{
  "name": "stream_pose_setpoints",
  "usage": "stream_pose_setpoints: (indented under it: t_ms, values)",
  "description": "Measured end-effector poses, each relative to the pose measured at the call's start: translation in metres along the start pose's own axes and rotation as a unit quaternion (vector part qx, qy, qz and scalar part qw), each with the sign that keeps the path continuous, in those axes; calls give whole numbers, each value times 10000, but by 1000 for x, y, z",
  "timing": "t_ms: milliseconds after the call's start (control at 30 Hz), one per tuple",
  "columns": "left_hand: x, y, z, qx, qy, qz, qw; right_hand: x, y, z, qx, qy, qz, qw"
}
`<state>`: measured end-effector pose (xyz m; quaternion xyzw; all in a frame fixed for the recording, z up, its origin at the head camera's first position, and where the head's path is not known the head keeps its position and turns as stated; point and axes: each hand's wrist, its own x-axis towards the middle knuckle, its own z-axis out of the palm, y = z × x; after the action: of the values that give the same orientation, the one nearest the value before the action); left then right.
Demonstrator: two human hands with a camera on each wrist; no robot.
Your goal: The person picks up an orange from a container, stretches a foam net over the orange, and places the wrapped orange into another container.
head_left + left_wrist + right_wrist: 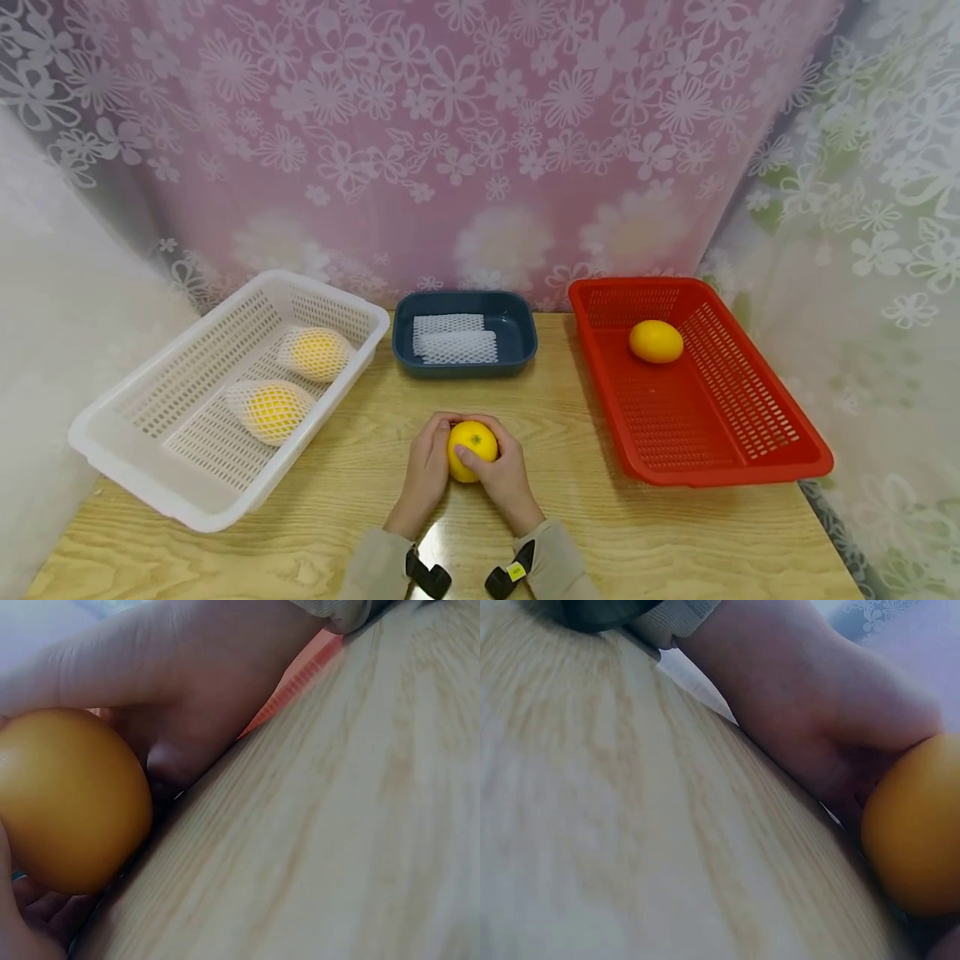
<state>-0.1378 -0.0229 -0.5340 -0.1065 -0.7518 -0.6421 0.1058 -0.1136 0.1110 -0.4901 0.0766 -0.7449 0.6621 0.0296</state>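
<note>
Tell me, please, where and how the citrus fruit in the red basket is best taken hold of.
With the right hand, once free of the held fruit, I'd grip the citrus fruit around its middle from above: it looks rounded, longer crosswise, its top is uncovered, and the walls of the red basket rise around it.

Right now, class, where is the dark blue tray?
In the head view, the dark blue tray sits mid-frame, beyond the held fruit, between the white basket, left, and the red basket, right.
</note>
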Motion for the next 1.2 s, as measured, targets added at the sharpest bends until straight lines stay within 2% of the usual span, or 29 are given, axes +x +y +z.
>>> stream_pose_setpoints:
  t_ms: [167, 333, 467, 567, 700, 800, 900, 1000, 1100, 1200]
  values:
    - [-3, -1, -1, -7, -245, 149, 9996, 0, 0, 0, 49, 63, 75, 9999]
    - [-6, -3, -5, -374, -964, 420, 9937, 1, 3, 1, 259, 89, -128, 9995]
    - [-7, -5, -9, -827, -1682, 198, 9821, 2, 7, 0, 342, -79, -205, 9992]
    - [-6, -5, -11, -827, -1944, -77, 9774, 3, 14, -2, 391, -299, -206, 9986]
    - [-5, -3, -10, -432, -1809, -447, 9815, 6, 29, -4, 461, -384, -178, 9980]
    - [-5, -1, -8, -220, -1617, -607, 9847, 8, 37, -3, 553, -179, -169, 9982]
    - [-6, -1, -6, -183, -1486, -561, 9871, 8, 39, -2, 962, 198, -157, 9950]
    - [-6, -2, -5, -178, -1399, -352, 9894, 10, 39, -5, 1214, 617, -195, 9905]
    - [-5, -2, -3, -166, -1279, -191, 9915, 15, 34, -11, 1059, 909, -345, 9896]
    - [-5, -1, -2, -130, -1200, -184, 9925, 25, 25, -18, 912, 956, -706, 9887]
